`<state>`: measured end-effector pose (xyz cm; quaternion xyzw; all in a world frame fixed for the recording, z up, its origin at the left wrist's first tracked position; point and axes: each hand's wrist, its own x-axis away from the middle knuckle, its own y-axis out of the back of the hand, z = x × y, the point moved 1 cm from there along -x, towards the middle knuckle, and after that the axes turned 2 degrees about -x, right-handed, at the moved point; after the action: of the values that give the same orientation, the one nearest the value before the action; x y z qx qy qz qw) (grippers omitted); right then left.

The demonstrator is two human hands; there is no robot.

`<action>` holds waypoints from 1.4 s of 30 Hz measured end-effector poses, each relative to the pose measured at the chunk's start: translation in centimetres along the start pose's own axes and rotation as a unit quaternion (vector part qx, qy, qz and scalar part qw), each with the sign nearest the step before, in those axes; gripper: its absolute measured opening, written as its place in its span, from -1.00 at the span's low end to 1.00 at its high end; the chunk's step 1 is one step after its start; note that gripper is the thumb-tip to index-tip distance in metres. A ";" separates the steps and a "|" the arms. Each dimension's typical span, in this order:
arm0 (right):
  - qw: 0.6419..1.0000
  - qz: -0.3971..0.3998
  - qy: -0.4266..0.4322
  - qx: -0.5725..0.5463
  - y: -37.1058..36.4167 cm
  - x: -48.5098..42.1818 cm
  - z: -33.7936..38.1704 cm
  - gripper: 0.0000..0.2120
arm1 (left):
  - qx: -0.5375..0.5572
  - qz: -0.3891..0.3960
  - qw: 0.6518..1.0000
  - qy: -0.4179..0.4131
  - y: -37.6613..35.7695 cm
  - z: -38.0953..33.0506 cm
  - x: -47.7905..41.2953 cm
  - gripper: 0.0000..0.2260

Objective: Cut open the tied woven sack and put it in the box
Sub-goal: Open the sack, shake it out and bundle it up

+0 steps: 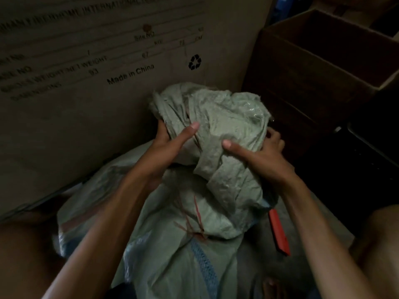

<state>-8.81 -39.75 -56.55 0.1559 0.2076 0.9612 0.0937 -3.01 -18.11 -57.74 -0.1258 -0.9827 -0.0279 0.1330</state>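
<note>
Head view: our left hand (166, 143) and right hand (262, 154) clasp the crumpled top of the green sack (216, 130) from either side, thumbs pressed on its folds, while the open box (323, 67) waits beyond the right hand. Red string (194, 221) below our hands seems to bind the neck, so the slack weave could slide from our fingers when lifted, and the red cutter (279, 231) under the right wrist might get knocked away.

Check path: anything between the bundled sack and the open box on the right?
Nothing visible. Both hands, left hand and right hand, grip the sack; the open box sits just right, its opening unobstructed.
</note>
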 end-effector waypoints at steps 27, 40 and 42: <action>0.910 -0.178 -0.226 -0.300 11.9 21.0 36.3 -0.47 | -0.091 -0.158 0.983 -0.018 2.7 -41.2 17.8 -0.72; 0.936 -0.159 -0.214 -0.231 17.1 41.7 52.5 -0.67 | -0.089 0.050 0.994 0.037 5.3 -59.3 34.5 -0.70; 0.935 -0.174 -0.201 -0.234 19.1 42.5 52.7 -0.73 | -0.094 0.104 0.990 0.010 2.9 -60.9 33.4 -0.70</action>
<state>-32.85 -26.98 8.28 0.2809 -0.0222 0.8998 0.3330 -18.01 -12.69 9.90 -0.2387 -0.9559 -0.1077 0.1330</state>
